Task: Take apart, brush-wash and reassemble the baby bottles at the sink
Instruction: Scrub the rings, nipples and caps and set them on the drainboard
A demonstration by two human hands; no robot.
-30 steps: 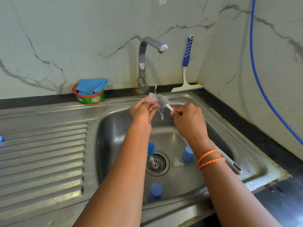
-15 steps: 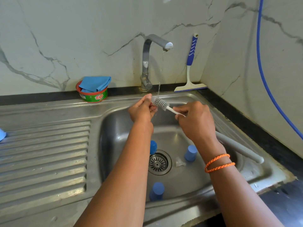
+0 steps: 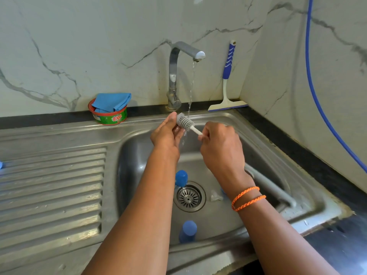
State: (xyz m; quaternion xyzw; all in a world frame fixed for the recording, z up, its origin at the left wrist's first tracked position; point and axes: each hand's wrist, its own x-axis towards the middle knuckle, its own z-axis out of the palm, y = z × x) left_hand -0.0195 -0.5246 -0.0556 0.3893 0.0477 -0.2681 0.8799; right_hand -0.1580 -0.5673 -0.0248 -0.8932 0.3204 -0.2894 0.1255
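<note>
The small grey nipple brush (image 3: 185, 122) is held by its white stem in the curled fingers of the right hand (image 3: 220, 147), under the running tap (image 3: 185, 50). The left hand (image 3: 167, 133) is pressed against the bristles — whether a teat is pinched cannot be told. Blue bottle caps (image 3: 181, 178) lie in the steel sink (image 3: 309, 197) — near the drain (image 3: 189, 197).

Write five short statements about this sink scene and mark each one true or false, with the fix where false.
1. Water runs from the tap. True.
2. The right hand grips the small brush by its stem. True.
3. The blue cloth lies in the sink basin. False: it sits on the soap tub.
4. The squeegee leans against the wall. True.
5. The left hand rests on the drainboard. False: it is raised at the brush head.
</note>
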